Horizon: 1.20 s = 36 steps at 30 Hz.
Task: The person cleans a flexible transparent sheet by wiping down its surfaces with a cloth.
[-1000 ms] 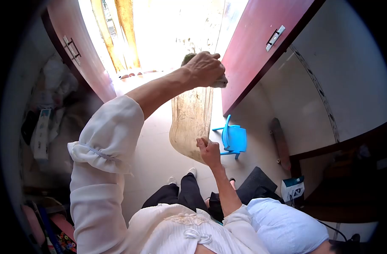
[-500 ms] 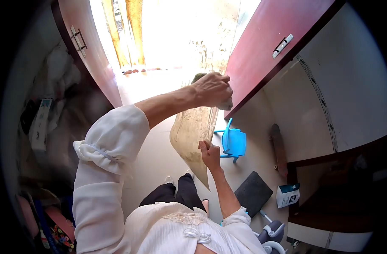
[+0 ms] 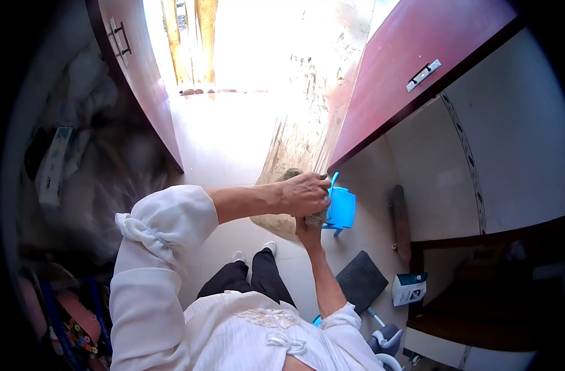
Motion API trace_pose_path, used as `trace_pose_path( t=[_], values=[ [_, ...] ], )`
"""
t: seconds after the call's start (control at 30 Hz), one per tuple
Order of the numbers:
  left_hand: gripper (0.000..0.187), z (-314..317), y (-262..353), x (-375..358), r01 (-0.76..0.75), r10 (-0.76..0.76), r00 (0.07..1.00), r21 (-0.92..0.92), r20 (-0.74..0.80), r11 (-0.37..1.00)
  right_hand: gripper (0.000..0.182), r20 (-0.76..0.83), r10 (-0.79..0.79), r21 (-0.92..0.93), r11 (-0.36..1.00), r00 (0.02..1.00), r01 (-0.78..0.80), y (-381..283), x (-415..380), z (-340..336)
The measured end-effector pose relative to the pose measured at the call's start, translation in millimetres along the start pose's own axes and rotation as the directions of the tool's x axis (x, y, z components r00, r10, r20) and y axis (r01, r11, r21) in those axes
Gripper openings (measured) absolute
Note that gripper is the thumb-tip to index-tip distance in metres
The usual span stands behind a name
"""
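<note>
A long, see-through sheet (image 3: 295,139) smeared with brown dirt stretches from the bright doorway down toward my body. My left hand (image 3: 306,194) is closed around a dark, greenish-grey rag (image 3: 290,174), which rests against the sheet. Just below it, my right hand (image 3: 308,230) grips the sheet's near edge; the left hand and rag partly cover its fingers. The two hands are close together, in front of a small blue chair (image 3: 342,207).
Pink doors stand on the left (image 3: 143,80) and right (image 3: 412,68). To the right are a skateboard (image 3: 400,222), a dark flat panel (image 3: 361,281) and a printed bag (image 3: 410,289). Plastic-wrapped items and a white box (image 3: 55,167) line the left side.
My left hand has moved down the sheet toward me with the rag, from well above my right hand to just over it. The right hand keeps its hold.
</note>
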State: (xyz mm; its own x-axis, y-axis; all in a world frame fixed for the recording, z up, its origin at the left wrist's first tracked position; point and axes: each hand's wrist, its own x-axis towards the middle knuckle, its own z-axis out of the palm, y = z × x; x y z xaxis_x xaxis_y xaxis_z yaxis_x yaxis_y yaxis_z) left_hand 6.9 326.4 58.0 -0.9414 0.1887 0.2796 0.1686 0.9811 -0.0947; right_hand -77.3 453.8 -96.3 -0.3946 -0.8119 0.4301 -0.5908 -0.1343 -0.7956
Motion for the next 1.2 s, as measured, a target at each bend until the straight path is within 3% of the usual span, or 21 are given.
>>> trace_pose_path(
  t=[0.03, 0.1, 0.13, 0.2, 0.27, 0.33, 0.37, 0.43, 0.47, 0.57, 0.7, 0.77, 0.8, 0.9, 0.93, 0.97, 1.0, 1.03, 1.1, 1.17, 1.2],
  values=[
    [0.012, -10, -12, 6, -0.016, 0.016, 0.99, 0.0, 0.141, 1.0, 0.02, 0.006, -0.01, 0.001, 1.0, 1.0, 0.01, -19, 14, -5],
    [0.01, -29, -46, 19, 0.083, -0.097, 0.991, 0.146, 0.088, 0.986, 0.026, 0.279, 0.248, -0.114, 0.968, 0.928, -0.224, -57, 33, -19],
    [0.011, -37, -69, 26, 0.191, -0.19, 0.982, 0.117, -0.018, 0.975, 0.032, 0.246, 0.189, -0.138, 0.978, 0.951, -0.159, -61, 37, -19],
    [0.011, -65, -95, 38, 0.306, -0.319, 0.942, 0.12, 0.108, 0.944, 0.029, 0.224, 0.149, -0.104, 0.986, 0.963, -0.129, -69, 45, -22],
    [0.01, -65, -90, 42, 0.282, -0.297, 0.952, 0.17, 0.069, 0.944, 0.028, 0.226, 0.158, -0.088, 0.986, 0.961, -0.142, -70, 42, -22],
    [0.008, -64, -83, 40, 0.283, -0.294, 0.954, 0.148, 0.063, 0.948, 0.019, 0.211, 0.344, 0.047, 0.931, 0.915, -0.361, -63, 31, -15],
    [0.007, -62, -80, 38, 0.284, -0.295, 0.954, 0.149, 0.054, 0.947, 0.019, 0.21, 0.353, 0.046, 0.928, 0.912, -0.37, -56, 24, -8],
    [0.005, -60, -74, 33, 0.281, -0.29, 0.955, 0.134, 0.06, 0.95, 0.016, 0.157, 0.361, 0.362, 0.845, 0.919, -0.394, -48, 2, 10],
    [0.005, -59, -71, 31, 0.276, -0.282, 0.959, 0.13, 0.028, 0.952, 0.013, 0.22, 0.424, 0.34, 0.811, 0.879, -0.476, -44, -11, 13],
    [0.005, -55, -67, 30, 0.264, -0.265, 0.964, 0.114, -0.008, 0.958, 0.017, 0.173, 0.5, 0.423, 0.74, 0.848, -0.523, -30, -38, 26],
    [0.008, -64, -62, 31, 0.312, -0.316, 0.949, 0.144, 0.004, 0.939, 0.026, 0.018, 0.534, 0.373, 0.781, 0.845, -0.501, -51, -44, 19],
    [0.007, -63, -58, 25, 0.358, -0.359, 0.933, 0.174, -0.025, 0.917, 0.03, -0.103, 0.585, 0.282, 0.793, 0.804, -0.54, -61, -48, 10],
    [0.008, -60, -52, 22, 0.359, -0.374, 0.927, 0.213, 0.034, 0.909, 0.034, -0.148, 0.533, 0.121, 0.846, 0.833, -0.52, -60, -48, 5],
    [0.01, -26, -8, 4, 0.224, -0.228, 0.973, 0.083, 0.044, 0.971, 0.036, -0.169, 0.535, 0.098, 0.845, 0.828, -0.526, -74, -43, 0],
    [0.013, -12, 17, -1, 0.187, -0.189, 0.982, 0.058, 0.027, 0.981, 0.037, -0.194, 0.399, -0.065, 0.907, 0.896, -0.417, -56, -52, 7],
    [0.015, -7, 44, -3, 0.157, -0.149, 0.963, -0.017, 0.222, 0.988, 0.027, -0.108, 0.423, -0.041, 0.902, 0.9, -0.429, -59, -58, 5],
    [0.014, 7, 74, -9, 0.009, -0.005, 0.976, -0.018, 0.216, 1.0, 0.02, -0.321, 0.156, -0.087, 0.977, 0.934, -0.193, -69, -53, 5],
    [0.013, 20, 91, -14, -0.046, 0.043, 0.982, 0.013, 0.182, 0.999, 0.015, -0.369, 0.144, 0.007, 0.988, 0.918, -0.153, -73, -54, 4],
    [0.012, 5, 86, -10, 0.083, -0.062, 0.978, -0.099, 0.197, 0.992, 0.008, -0.462, 0.12, 0.179, 0.983, 0.879, -0.041, -83, -55, 2],
    [0.011, -24, 70, 5, 0.047, -0.025, 0.966, -0.079, 0.256, 0.996, 0.012, -0.225, 0.138, 0.094, 0.988, 0.964, -0.119, -74, -64, -13],
    [0.011, -25, 55, 16, 0.096, -0.094, 0.973, -0.001, 0.209, 0.995, 0.024, -0.109, 0.396, -0.032, 0.915, 0.912, -0.401, -94, -57, -24]
  ],
)
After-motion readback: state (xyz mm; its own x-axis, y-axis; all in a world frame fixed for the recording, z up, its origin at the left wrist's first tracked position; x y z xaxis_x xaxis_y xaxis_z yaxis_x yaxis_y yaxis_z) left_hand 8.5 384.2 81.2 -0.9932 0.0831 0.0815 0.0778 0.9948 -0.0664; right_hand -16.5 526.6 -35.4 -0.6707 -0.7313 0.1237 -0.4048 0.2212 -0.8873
